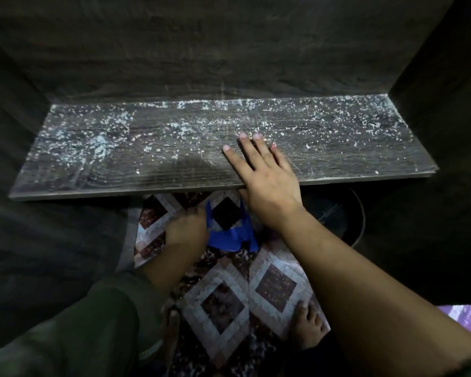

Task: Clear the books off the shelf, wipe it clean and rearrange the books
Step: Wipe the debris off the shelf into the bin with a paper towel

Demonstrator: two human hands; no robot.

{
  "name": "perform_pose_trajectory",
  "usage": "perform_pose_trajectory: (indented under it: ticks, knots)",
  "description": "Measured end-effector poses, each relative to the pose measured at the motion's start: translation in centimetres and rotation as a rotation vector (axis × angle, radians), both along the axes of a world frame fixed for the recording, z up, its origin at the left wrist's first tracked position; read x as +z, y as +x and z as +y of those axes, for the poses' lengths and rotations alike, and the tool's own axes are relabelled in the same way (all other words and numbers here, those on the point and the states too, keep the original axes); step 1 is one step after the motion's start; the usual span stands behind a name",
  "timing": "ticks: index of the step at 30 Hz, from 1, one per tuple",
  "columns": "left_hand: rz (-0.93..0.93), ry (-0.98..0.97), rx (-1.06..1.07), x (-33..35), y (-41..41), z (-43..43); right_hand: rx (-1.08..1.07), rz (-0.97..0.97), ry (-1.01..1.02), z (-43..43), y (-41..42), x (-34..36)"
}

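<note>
No legible txt, labels, brands or nos. anywhere. Just white specks on shelf [174, 161], diamond pattern on floor tiles [223, 303].

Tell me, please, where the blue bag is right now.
In the head view, the blue bag sits just below the shelf's front edge, gripped by the left hand, with the right hand flat on the shelf above it.

Dusty shelf [120, 159] open across its width, walled behind and both sides, right hand [267, 186] lying mid-front
</note>
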State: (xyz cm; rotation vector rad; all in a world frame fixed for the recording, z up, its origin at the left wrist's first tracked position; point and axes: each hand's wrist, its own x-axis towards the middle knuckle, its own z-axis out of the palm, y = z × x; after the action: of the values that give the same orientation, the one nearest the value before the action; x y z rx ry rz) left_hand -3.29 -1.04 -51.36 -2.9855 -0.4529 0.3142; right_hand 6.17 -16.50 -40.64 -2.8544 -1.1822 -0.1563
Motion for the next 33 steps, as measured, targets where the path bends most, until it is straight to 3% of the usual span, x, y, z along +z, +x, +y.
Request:
perform_pose_trajectory:
  ticks: [5,8,18,22,25,30,33]
  knots:
    - [-0.338,0.099,-0.401,7.6,-3.4,-0.9,-0.018,0.05,-0.01,-0.1,-0.5,0.8]
    - [-0.48,0.167,-0.442,10.9,-4.8,-0.7,-0.019,0.071,0.006,-0.2,-0.7,1.1]
    - [-0.207,0.016,-0.191,12.5,-4.2,-0.3,-0.024,0.199,0.077,-1.3,-1.7,2.4]
    - [-0.237,0.021,-0.222,17.9,-3.8,-0.6,-0.072,0.247,0.163,-3.1,-2.5,7.2]
    - [-0.427,0.095,-0.305,24.5,-3.0,-0.7,-0.065,0.157,0.209,-5.0,-2.9,12.9]
    - [-0.909,0.145,-0.423,36.6,-1.3,-2.4,-0.031,-0.114,0.306,-8.4,-2.6,23.9]
    - [-1.004,0.201,-0.428,41.5,0.0,-3.9,-0.036,-0.3,0.408,-9.9,-1.4,29.0]
